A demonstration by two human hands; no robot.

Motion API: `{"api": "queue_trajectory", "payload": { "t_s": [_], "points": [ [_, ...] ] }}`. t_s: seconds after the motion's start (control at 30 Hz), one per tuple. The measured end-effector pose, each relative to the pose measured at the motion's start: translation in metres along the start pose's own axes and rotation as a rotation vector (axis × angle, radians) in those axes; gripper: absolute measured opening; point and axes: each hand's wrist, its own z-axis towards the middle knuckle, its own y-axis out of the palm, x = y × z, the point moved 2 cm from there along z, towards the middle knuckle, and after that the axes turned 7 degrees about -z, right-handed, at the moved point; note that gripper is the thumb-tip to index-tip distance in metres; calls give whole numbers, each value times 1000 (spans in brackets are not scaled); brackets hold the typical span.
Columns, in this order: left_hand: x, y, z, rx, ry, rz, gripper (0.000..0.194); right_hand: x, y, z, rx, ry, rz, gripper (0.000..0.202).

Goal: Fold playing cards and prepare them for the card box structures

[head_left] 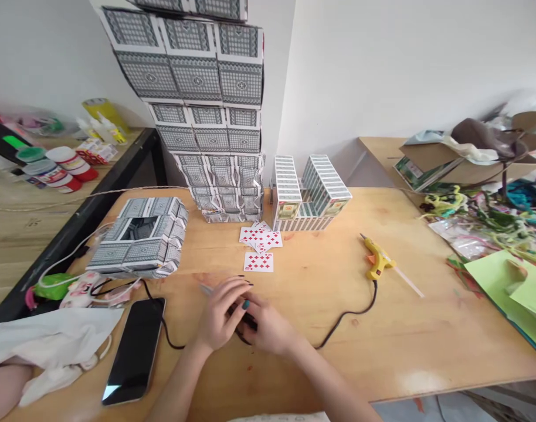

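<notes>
Close together over the front middle of the table are my left hand (224, 310) and my right hand (270, 328). Between them is a pair of scissors with black handles; its pale pointed tip (205, 289) sticks out at the left. My right hand is closed around the handles, and my left fingers curl over the blade side. Most of the scissors is hidden. Just beyond my fingers lies a ten of diamonds card (258, 262). Behind it several overlapping red-suit cards (261, 236) lie face up.
A tall tower of folded cards (219, 129) stands at the back, beside a notched card block (288, 181). A square card piece (156, 258) and a phone (135, 351) lie left. A yellow glue gun (377, 258) rests right, its black cord (347, 316) running towards my hands.
</notes>
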Motion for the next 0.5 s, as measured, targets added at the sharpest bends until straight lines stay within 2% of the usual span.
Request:
{"api": "queue_trajectory", "payload": {
  "t_s": [0.03,0.1,0.3,0.5],
  "points": [
    [-1,3,-1,-91,6,11,30,-2,4,3,-52,-7,-71,38],
    [-7,6,-2,-155,-21,35,31,-5,8,8,-108,-20,-229,30],
    [-26,6,3,-26,-70,39,25,-8,9,16,-194,-73,-656,23],
    [-35,10,14,57,-118,46,29,-11,7,14,-217,-101,-676,36]
  ]
}}
